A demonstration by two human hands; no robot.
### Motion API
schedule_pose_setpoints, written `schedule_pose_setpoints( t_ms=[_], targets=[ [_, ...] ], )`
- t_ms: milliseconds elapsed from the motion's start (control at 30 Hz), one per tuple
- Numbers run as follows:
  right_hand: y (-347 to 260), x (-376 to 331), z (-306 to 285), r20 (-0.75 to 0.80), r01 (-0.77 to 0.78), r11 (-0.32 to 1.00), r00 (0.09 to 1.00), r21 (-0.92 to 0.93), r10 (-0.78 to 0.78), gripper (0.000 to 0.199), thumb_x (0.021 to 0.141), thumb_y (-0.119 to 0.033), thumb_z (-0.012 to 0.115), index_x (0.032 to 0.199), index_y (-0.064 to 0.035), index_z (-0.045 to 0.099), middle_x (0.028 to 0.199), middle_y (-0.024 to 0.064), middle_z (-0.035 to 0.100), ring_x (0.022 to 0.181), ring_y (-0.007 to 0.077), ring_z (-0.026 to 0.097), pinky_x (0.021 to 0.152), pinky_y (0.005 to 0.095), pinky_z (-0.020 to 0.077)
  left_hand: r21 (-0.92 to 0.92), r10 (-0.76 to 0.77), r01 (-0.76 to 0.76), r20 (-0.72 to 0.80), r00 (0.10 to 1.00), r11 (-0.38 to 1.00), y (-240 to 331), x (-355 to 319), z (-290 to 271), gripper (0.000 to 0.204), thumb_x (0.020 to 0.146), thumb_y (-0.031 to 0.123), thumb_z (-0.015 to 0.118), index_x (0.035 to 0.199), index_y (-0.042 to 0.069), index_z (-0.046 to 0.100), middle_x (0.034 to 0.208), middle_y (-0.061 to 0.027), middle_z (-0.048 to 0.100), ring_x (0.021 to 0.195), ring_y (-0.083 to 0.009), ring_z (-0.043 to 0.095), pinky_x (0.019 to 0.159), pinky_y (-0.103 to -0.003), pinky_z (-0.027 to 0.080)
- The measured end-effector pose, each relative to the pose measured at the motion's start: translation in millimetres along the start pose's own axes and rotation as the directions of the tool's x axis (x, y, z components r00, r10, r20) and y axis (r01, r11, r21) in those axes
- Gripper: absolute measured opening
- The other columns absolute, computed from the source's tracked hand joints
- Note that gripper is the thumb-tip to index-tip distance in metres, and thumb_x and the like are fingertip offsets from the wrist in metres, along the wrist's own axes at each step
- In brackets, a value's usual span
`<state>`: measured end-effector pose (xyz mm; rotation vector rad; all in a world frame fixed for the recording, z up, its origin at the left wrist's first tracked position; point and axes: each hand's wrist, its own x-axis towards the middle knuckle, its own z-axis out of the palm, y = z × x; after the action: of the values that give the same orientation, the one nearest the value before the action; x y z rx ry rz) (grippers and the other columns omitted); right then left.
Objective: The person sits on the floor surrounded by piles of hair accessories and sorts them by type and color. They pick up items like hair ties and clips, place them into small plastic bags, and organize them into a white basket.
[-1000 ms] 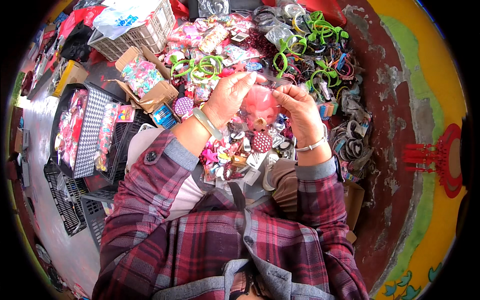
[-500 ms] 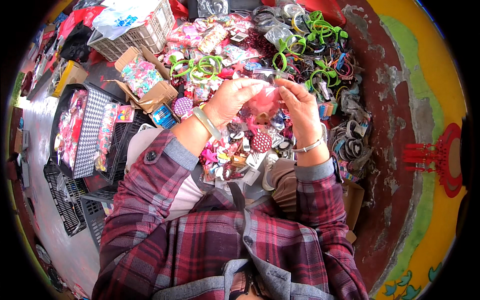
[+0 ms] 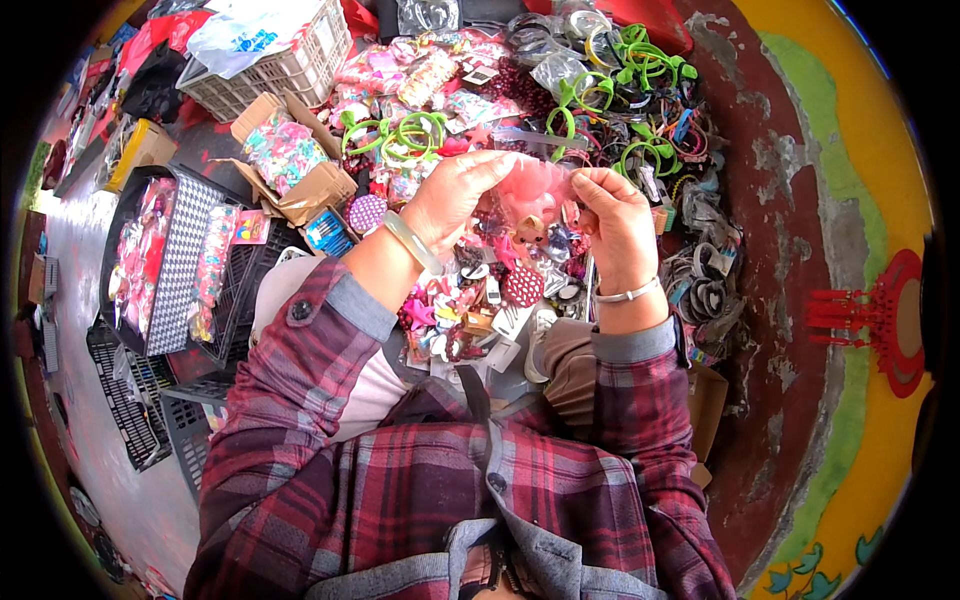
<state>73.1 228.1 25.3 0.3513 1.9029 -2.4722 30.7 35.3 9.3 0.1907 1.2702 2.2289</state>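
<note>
A clear plastic bag with a pink tulle hair accessory (image 3: 532,190) in it is held up between my hands, over a pile of goods. A small doll-like head shows at the lower end of the pink tulle. My left hand (image 3: 455,200) pinches the bag's left edge near the top. On the other side my right hand (image 3: 612,215) grips the right edge between thumb and bent fingers. Beneath lies a mixed heap of hair clips and bows (image 3: 460,315), with a red polka-dot piece (image 3: 523,286) among them.
Green headbands (image 3: 415,135) and dark hair bands (image 3: 700,290) lie beyond and to the right. At the left stand an open cardboard box (image 3: 300,170), a houndstooth-patterned bin (image 3: 165,260), black crates (image 3: 130,400) and a grey plastic crate (image 3: 285,75). A painted wall (image 3: 790,200) curves along the right.
My right hand has moved slightly right and down, away from the left. The bag is spread wider, and more of the pink tulle shows between my hands.
</note>
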Motion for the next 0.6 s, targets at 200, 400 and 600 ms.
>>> schedule_pose_setpoints(
  t_ms=[200,400,600],
  targets=[
    [-4.2,2.8,-5.8,0.094,-0.112,0.985,0.990,0.127,0.101,0.003,0.083,-0.006,0.058,0.082,-0.0039,0.061,0.077,0.0012,0.061,0.066,0.0090,0.056,0.061,0.0206,0.0475,-0.088,-0.179,0.185,0.078,0.981,0.979,11.9,1.6,-9.1,0.025,0.089,0.012,0.051,0.111,0.000,0.054,0.101,-0.0095,0.061,0.090,-0.0156,0.060,0.076,-0.026,0.050],
    [-0.9,0.2,-1.2,0.080,-0.115,0.985,0.991,0.127,0.106,0.003,0.084,-0.003,0.057,0.083,-0.0026,0.059,0.078,0.0014,0.059,0.071,0.0114,0.057,0.067,0.0242,0.0506,-0.203,-0.142,0.161,0.106,0.984,0.966,2.2,4.8,-17.6,0.027,0.090,0.009,0.049,0.114,-0.003,0.051,0.104,-0.0125,0.060,0.094,-0.0186,0.060,0.081,-0.029,0.051],
    [-2.0,-2.9,8.9,0.048,-0.079,0.994,0.996,0.074,0.075,0.006,0.084,-0.008,0.059,0.085,-0.0027,0.061,0.079,0.0018,0.060,0.070,0.0108,0.057,0.066,0.0228,0.0481,-0.202,-0.142,0.163,0.113,0.983,0.966,5.8,1.4,-10.7,0.027,0.091,0.012,0.046,0.114,-0.002,0.051,0.106,-0.0136,0.060,0.095,-0.0209,0.061,0.082,-0.031,0.052]
  ],
)
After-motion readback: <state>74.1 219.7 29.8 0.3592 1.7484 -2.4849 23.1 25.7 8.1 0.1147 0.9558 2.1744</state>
